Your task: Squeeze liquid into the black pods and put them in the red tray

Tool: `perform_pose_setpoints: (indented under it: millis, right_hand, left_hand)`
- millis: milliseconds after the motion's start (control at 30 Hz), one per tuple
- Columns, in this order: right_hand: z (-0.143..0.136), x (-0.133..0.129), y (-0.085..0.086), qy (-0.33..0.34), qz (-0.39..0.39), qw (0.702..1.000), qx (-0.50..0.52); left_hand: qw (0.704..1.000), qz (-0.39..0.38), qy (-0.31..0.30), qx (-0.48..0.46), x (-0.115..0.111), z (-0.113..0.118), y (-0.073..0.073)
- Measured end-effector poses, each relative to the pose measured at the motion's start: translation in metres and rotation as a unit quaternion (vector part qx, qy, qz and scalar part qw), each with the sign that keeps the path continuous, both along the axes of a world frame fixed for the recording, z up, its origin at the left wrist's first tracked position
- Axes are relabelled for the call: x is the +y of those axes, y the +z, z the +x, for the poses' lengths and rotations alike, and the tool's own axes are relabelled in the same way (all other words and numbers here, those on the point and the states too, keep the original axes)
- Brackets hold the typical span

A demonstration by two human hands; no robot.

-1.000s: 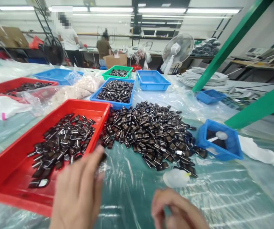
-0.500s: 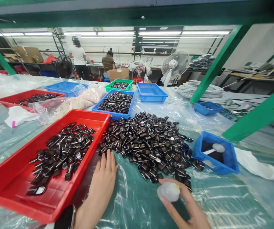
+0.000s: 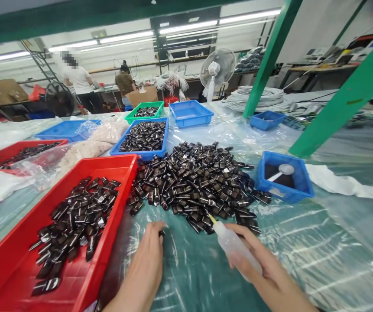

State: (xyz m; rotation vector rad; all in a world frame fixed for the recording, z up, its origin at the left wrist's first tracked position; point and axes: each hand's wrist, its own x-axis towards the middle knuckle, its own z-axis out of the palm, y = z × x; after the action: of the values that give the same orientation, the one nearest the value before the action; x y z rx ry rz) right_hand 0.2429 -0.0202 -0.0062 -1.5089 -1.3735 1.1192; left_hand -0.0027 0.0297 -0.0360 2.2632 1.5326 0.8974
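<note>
Hundreds of dark parts (image 3: 192, 182) heaped on tabletop, fewer in red tray (image 3: 17, 242); mostly undone. Right hand (image 3: 267, 273) grasping squeeze bottle (image 3: 235, 247), left hand (image 3: 147, 268) pinching one part (image 3: 162, 234).

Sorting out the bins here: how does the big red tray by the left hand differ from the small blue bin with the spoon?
The large red plastic tray is long and shallow; the small blue plastic bin is compact and squarer. The red tray holds many loose shiny black parts; the blue bin holds a white spoon over dark contents. Both sit on the plastic-covered table.
</note>
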Motion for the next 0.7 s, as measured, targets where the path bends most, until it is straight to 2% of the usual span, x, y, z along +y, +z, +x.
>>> perform_pose_setpoints:
  millis: [100, 233, 333, 433, 500, 633, 700]
  right_hand:
    - [-0.001, -0.002, -0.001, 0.017, -0.004, 1.0, 0.005]
    - [-0.005, -0.007, -0.001, -0.012, 0.01, 1.0, 0.019]
    - [-0.002, -0.01, -0.004, -0.004, 0.036, 0.999, -0.022]
    - [0.004, -0.01, -0.008, 0.036, 0.052, 0.994, -0.087]
    - [0.006, -0.009, -0.008, 0.043, 0.055, 0.993, -0.092]
    - [0.003, -0.01, -0.007, 0.003, 0.064, 0.998, -0.026]
    - [0.002, -0.012, -0.007, -0.019, 0.072, 0.997, -0.027]
  left_hand:
    - [0.999, -0.036, -0.009, -0.018, -0.006, 0.005, 0.008]
    - [0.996, -0.074, -0.038, -0.045, -0.012, 0.008, 0.018]
    - [0.991, -0.102, -0.059, -0.06, -0.013, 0.009, 0.018]
    - [0.986, -0.127, -0.077, -0.073, -0.015, 0.008, 0.016]
    - [0.984, -0.132, -0.086, -0.087, -0.017, 0.007, 0.018]
    - [0.98, -0.116, -0.104, -0.121, -0.023, 0.007, 0.026]
    - [0.977, -0.106, -0.123, -0.136, -0.024, 0.007, 0.029]
